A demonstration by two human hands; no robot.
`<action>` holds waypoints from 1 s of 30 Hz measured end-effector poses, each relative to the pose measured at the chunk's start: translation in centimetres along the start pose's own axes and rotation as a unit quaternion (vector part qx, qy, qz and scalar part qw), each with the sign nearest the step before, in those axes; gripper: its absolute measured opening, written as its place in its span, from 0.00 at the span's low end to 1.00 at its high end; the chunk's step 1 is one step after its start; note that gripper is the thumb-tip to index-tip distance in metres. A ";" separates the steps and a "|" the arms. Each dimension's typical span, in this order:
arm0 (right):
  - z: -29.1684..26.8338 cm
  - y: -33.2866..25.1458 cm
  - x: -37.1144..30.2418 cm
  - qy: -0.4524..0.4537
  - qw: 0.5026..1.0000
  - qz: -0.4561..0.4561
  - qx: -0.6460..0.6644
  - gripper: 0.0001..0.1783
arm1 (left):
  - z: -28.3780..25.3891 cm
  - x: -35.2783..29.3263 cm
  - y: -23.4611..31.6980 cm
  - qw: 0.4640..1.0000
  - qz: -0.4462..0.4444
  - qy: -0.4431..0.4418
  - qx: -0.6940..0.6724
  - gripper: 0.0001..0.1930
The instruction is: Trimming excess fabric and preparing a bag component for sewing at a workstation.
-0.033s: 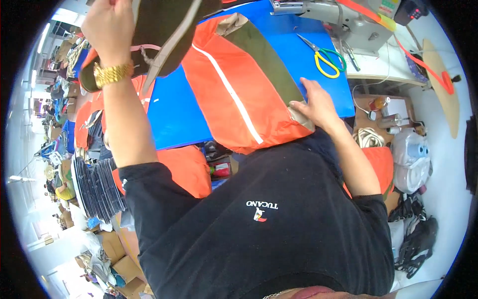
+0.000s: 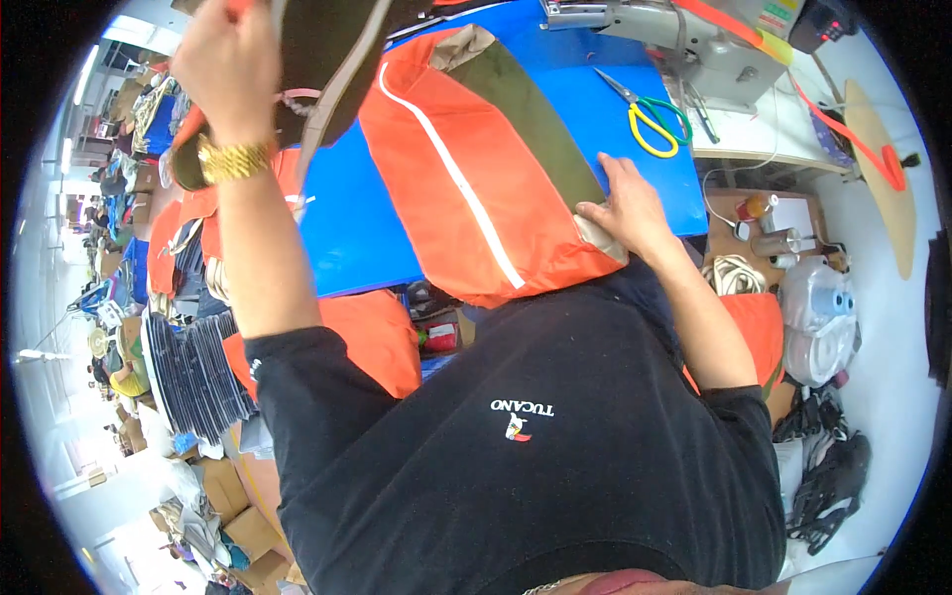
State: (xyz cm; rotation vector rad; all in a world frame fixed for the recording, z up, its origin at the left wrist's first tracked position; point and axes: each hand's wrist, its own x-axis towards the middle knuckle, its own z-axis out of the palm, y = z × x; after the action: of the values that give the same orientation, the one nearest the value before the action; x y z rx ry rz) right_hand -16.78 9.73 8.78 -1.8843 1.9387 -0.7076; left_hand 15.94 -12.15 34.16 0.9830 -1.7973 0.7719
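Spread on the blue worktop (image 2: 342, 238): orange-and-olive fabric piece (image 2: 491, 178) with white strip (image 2: 461, 182) and beige patches (image 2: 461, 48). Raised at upper left, partly out of view: dark-olive piece (image 2: 315, 50) with pale band (image 2: 320, 112).

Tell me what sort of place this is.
Most likely a sewing workshop: scissors lie on the blue work surface, what looks like a sewing machine stands beyond them, and the right hand rests on an orange-and-olive fabric piece.

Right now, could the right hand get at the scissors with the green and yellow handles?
Likely yes: the right hand, spread at the edge of the orange and olive fabric piece, is close to the scissors; only bare blue surface shows between.
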 end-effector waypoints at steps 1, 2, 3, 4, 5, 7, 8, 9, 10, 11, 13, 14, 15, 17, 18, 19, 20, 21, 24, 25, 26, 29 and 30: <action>0.5 -0.1 0.4 0.014 0.999 0.025 -0.046 0.42 | 0.2 -2.4 0.7 1.000 0.008 -0.018 0.004 0.09; 0.6 1.0 0.5 0.022 0.997 0.047 -0.056 0.44 | 2.3 -5.8 5.1 0.992 0.028 -0.015 -0.126 0.14; 0.7 1.1 0.7 0.017 0.997 0.050 -0.053 0.44 | 2.2 -9.0 7.2 0.976 0.026 -0.071 -0.205 0.16; 0.5 0.7 0.9 -0.023 0.997 0.067 -0.033 0.42 | 2.0 -12.6 8.4 0.966 0.045 -0.111 -0.231 0.18; 0.4 0.6 1.1 -0.062 0.994 0.089 -0.017 0.39 | 2.0 -16.4 9.9 0.950 0.023 -0.172 -0.259 0.21; 0.6 0.4 1.2 -0.069 0.995 0.076 -0.016 0.37 | 1.0 -23.5 12.3 0.906 -0.039 -0.326 -0.266 0.24; 0.6 0.3 1.1 -0.069 0.996 0.058 -0.016 0.34 | -0.1 -25.2 13.8 0.882 -0.066 -0.401 -0.239 0.24; 0.5 0.0 1.0 -0.052 0.998 0.037 -0.010 0.26 | -0.7 -27.2 14.7 0.860 -0.084 -0.437 -0.247 0.25; 0.4 0.3 1.2 -0.060 0.997 0.043 -0.010 0.26 | -1.2 -28.5 15.1 0.851 -0.085 -0.452 -0.254 0.25; 0.4 0.6 1.4 -0.089 0.995 0.052 0.010 0.22 | -1.8 -29.4 15.2 0.833 -0.104 -0.476 -0.263 0.26; 0.4 1.1 1.8 -0.125 0.990 0.061 0.035 0.18 | -2.7 -28.9 14.7 0.791 -0.125 -0.528 -0.283 0.25; 0.3 1.5 1.8 -0.129 0.989 0.057 0.033 0.15 | -2.8 -28.2 14.1 0.788 -0.128 -0.532 -0.282 0.25; 0.3 1.6 2.0 -0.134 0.989 0.050 0.032 0.12 | -3.0 -26.4 13.5 0.733 -0.131 -0.579 -0.331 0.24; -0.9 0.9 2.6 -0.156 0.984 0.069 0.048 0.12 | -2.6 -23.9 11.6 0.625 -0.125 -0.650 -0.414 0.28; -1.4 0.6 3.0 -0.174 0.979 0.089 0.060 0.13 | -1.9 -23.1 10.5 0.621 -0.121 -0.658 -0.408 0.28; -1.6 0.6 3.4 -0.178 0.978 0.089 0.062 0.13 | -0.9 -22.6 9.9 0.617 -0.116 -0.666 -0.402 0.28; -1.7 0.7 3.9 -0.146 0.979 0.096 0.108 0.15 | 0.7 -22.1 9.7 0.655 -0.125 -0.650 -0.364 0.23; -1.7 0.8 4.2 -0.114 0.976 0.102 0.154 0.17 | 2.7 -22.2 9.4 0.737 -0.072 -0.593 -0.316 0.21; -0.9 1.7 6.5 -0.067 0.985 0.071 0.144 0.23 | 10.4 -19.6 9.5 0.835 0.061 -0.451 -0.310 0.14; -0.5 1.7 7.3 -0.038 0.989 0.057 0.131 0.23 | 12.8 -18.7 9.7 0.839 0.093 -0.440 -0.307 0.14; -0.6 1.4 8.2 -0.043 0.993 0.049 0.099 0.25 | 14.9 -18.1 9.9 0.841 0.126 -0.428 -0.306 0.15; -0.1 0.5 10.5 -0.045 0.998 0.029 0.017 0.26 | 19.5 -16.8 10.1 0.768 0.203 -0.543 -0.273 0.17; -0.1 0.0 11.3 -0.064 0.997 0.038 -0.020 0.27 | 20.1 -16.5 10.4 0.748 0.207 -0.577 -0.253 0.16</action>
State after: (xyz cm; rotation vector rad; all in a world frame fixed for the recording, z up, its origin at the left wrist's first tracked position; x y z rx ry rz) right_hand -17.50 -1.53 9.95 -1.8216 1.9449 -0.5154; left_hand 2.75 -18.76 10.32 0.6871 -3.1394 -0.2774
